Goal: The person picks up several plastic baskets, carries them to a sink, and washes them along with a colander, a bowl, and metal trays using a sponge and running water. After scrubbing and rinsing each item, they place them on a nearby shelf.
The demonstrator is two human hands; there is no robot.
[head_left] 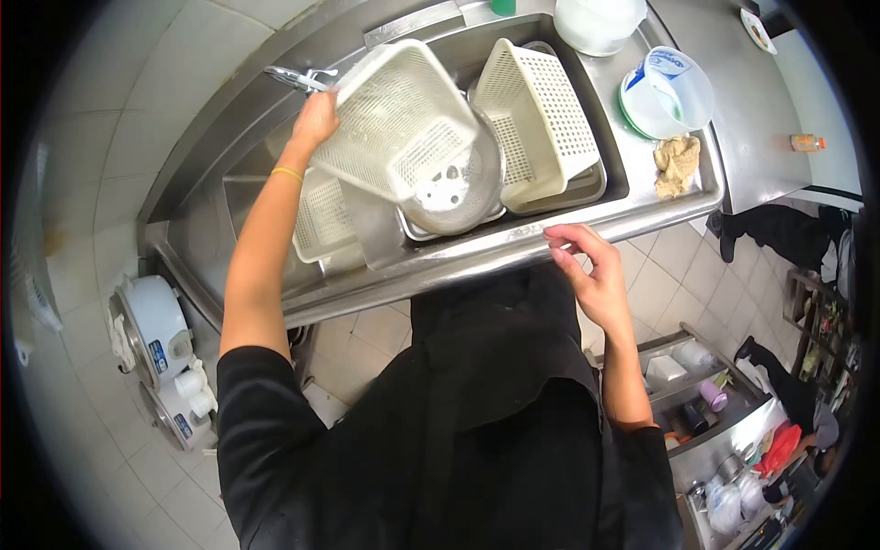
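Note:
My left hand [316,119] is closed at the left rim of a white perforated plastic basket [367,115], right beside the metal faucet [298,79]; its fingertips are partly hidden. The basket is tilted over the sink and overlaps a round metal pot [486,179] with holes showing at its bottom. A second white basket [564,119] lies tipped in the right part of the sink. Lower left, another white basket [323,220] sits in the sink. Just over the front edge [500,243] of the sink hovers my right hand [594,270], fingers loosely bent and apart, holding nothing.
On the right counter stand a clear tub [674,92], a white container [600,23] and a crumpled tan cloth [676,167]. An orange bottle [807,143] lies farther right. White appliances [156,321] are at lower left. Other people show at the right edge near shelves [706,394].

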